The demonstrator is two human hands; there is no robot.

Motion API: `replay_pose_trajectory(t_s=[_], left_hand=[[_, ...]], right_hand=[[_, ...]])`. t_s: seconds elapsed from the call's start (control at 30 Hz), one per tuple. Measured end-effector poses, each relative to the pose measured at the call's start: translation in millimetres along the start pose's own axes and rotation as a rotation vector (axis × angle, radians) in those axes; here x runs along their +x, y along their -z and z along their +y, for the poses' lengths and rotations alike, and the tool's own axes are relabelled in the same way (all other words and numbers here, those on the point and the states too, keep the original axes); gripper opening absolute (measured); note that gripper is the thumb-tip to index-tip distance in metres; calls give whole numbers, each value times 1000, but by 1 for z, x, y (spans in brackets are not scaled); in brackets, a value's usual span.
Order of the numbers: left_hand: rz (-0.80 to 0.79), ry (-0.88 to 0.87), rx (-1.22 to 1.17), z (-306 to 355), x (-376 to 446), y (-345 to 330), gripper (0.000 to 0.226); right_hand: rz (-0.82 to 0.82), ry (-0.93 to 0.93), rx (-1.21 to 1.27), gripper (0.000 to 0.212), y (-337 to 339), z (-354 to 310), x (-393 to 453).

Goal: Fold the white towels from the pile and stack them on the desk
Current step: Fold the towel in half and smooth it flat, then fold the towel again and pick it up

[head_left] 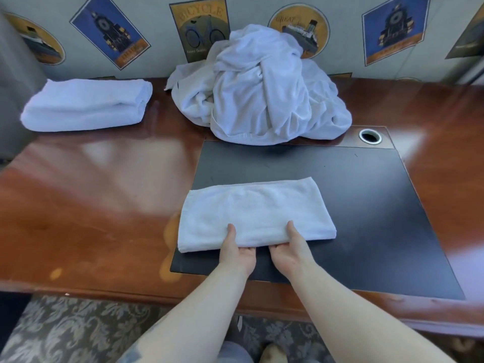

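folded towel (255, 213) lies on the dark mat (366, 205) of the counter (91, 205). our left hand (237, 251) and right hand (289, 251) pinch its near edge, thumbs on top. soft, light, floppy; we'd support it from beneath.

1. The glossy wooden desk (91, 205) carries a black inlaid pad (366, 205).
2. A folded towel (255, 213) lies on the pad's near left part.
3. The towel pile (262, 93) sits behind the pad.
4. A folded stack (86, 103) lies far left of the pad.
5. A round grommet hole (370, 136) sits just behind the pad's far right corner.
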State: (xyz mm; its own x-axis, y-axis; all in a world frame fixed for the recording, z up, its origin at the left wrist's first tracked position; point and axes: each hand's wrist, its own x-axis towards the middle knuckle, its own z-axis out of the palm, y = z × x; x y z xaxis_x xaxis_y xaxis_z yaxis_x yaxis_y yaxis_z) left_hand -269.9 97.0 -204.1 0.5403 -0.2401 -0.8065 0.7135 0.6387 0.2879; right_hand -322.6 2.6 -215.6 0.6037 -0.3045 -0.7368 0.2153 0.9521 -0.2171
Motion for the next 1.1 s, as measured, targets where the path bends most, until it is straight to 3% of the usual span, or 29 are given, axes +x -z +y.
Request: replay_pose_trajectory(t_s=[0.13,0.37,0.53,0.8,1.1], left_hand=[[-36,7,-28,7,-7,7,17],[-159,-78,-27,36,-38,-10,23],[-287,-222,33,78,-59,-24,30],[-375,-272,2,155,-60,-42,32],[-345,-290,-48,321,-11,-50,33]], right_hand=[[71,-14,18,29,-1,1,-10],[52,61,-44,12,-41,9,-41],[-98,58,-91,20,-80,20,-63],[-200,46,-116,35,-158,53,-65],[-246,-21,-95,41,-282,167,-4]])
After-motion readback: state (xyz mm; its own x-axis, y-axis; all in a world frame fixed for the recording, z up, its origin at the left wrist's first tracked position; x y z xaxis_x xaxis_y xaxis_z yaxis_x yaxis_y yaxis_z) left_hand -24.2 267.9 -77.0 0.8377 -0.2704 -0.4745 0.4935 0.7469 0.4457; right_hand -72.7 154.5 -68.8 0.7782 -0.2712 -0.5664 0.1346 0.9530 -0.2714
